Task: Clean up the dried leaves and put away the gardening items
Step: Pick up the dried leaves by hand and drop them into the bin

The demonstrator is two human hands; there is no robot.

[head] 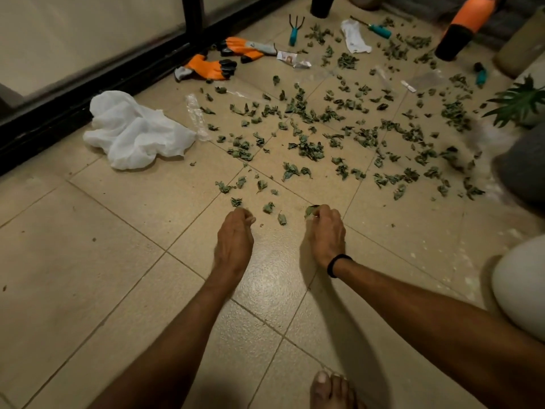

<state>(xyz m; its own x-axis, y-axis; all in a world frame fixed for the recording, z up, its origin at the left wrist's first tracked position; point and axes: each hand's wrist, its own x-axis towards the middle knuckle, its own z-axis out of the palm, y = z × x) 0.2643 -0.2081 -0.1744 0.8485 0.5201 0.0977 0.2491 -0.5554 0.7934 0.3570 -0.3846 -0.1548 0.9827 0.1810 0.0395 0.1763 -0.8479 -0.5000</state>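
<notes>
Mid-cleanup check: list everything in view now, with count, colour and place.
dried leaves: many, green, scattered across the floor
gloves: two, orange and grey, by the black frame
cloth: one, white, left, by the frame
hand rake: one, teal handle, far centre
rag: one, white, right of the rake
plastic wrapper: one, clear, beside the cloth
plant: one, green, right edge
left hand: fingers curled, contents hidden
right hand: pinches a leaf

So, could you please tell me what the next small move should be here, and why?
Probably reach the left hand forward and pinch the dried leaf lying just past its curled fingers; the right hand already pinches another leaf, and many more lie scattered beyond.
</notes>
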